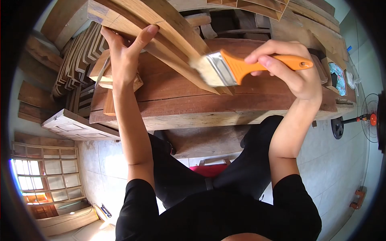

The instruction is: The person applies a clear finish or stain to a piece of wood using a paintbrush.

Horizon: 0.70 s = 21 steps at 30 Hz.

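My left hand (128,52) grips a long grooved piece of wood (173,42), thumb on its near face. The piece slants from the upper left down toward the middle of the workbench (169,94). In my right hand (287,66) is a paintbrush (237,70) with an orange handle and a metal band, my fingers wrapped round the handle. Its pale bristles meet the lower right end of the wood and are slightly blurred. Part of the left fingers is hidden behind the wood.
Stacked wooden frames (78,60) stand at the left, above a white panelled piece (78,124). Wooden compartments (261,8) lie at the back. A box with a blue patterned item (337,76) sits at the bench's right end. A fan (370,118) stands on the right.
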{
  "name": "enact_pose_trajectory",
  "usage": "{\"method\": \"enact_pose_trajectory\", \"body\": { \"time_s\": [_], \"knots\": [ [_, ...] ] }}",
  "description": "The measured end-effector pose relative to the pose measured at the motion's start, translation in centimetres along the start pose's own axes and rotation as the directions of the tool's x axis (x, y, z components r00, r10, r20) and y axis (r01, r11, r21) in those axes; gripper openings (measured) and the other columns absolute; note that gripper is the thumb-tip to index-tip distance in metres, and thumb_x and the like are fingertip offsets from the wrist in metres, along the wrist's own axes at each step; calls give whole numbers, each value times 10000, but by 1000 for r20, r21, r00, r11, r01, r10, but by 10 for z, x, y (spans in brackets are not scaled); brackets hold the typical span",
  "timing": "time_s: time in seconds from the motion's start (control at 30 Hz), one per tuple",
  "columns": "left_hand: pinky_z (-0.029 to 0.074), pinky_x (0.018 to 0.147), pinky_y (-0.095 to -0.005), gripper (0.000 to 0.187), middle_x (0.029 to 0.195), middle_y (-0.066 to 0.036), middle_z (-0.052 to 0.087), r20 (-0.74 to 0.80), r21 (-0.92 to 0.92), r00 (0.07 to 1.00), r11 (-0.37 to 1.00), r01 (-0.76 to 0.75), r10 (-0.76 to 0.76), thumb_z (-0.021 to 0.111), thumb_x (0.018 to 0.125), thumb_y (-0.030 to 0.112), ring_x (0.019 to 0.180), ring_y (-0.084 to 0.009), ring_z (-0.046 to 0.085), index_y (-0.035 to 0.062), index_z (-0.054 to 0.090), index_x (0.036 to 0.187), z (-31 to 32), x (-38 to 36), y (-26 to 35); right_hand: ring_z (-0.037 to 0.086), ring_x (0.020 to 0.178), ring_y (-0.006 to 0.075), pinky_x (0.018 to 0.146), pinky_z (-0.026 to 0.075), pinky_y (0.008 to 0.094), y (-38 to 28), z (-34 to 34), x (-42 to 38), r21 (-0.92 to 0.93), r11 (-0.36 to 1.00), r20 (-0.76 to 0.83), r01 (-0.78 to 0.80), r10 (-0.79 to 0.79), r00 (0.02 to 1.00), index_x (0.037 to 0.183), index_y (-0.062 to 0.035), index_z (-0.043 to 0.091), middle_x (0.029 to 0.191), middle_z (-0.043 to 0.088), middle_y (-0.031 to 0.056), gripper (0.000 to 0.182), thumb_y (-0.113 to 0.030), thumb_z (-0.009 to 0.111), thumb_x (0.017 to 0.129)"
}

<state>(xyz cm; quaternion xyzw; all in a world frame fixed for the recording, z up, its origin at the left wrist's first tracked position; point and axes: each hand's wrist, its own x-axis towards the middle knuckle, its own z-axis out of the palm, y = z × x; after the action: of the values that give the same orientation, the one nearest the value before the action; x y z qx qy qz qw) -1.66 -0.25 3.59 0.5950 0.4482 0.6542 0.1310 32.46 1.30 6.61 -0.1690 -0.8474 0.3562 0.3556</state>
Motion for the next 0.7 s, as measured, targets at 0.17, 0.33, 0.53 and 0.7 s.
{"method": "enact_pose_trajectory", "body": {
  "time_s": [0.17, 0.33, 0.53, 0.7],
  "knots": [
    [420, 1067, -375, 968, 1271, -225, 496, -43, -31, 999, 999, 9, -10, 889, 749, 334, 1205, -285, 536, -56, 282, 1393, 3, 2, -1, 707, 828, 154, 706, 541, 261, -4, 4, 1, -155, 986, -236, 54, -90, 968, 1094, 11, 716, 1019, 740, 110, 207, -100, 578, 987],
    [405, 1089, -408, 1007, 1299, -227, 486, -43, -73, 998, 997, 32, -35, 880, 752, 330, 1238, -308, 518, -40, 248, 1443, -3, 6, -9, 697, 864, 199, 787, 542, 285, 7, 1, 4, -223, 967, 32, 123, -118, 992, 1128, 46, 697, 1011, 720, 137, 217, -59, 615, 957],
    [384, 1110, -454, 1043, 1330, -250, 479, -20, -106, 997, 992, 70, -73, 878, 739, 365, 1266, -329, 508, -21, 237, 1465, -8, 6, -13, 687, 816, 135, 726, 531, 239, 11, -6, 3, -92, 978, -29, 185, -188, 982, 1099, -16, 741, 967, 740, 87, 175, -92, 650, 970],
    [376, 1115, -452, 1055, 1314, -247, 484, -40, -84, 994, 992, 99, -103, 877, 732, 396, 1262, -330, 508, -29, 239, 1457, -8, 8, -13, 677, 803, 135, 707, 532, 237, 20, -18, 3, -33, 976, 73, 214, -211, 975, 1135, -17, 736, 1019, 738, 92, 200, -85, 634, 977]
  ]
}}
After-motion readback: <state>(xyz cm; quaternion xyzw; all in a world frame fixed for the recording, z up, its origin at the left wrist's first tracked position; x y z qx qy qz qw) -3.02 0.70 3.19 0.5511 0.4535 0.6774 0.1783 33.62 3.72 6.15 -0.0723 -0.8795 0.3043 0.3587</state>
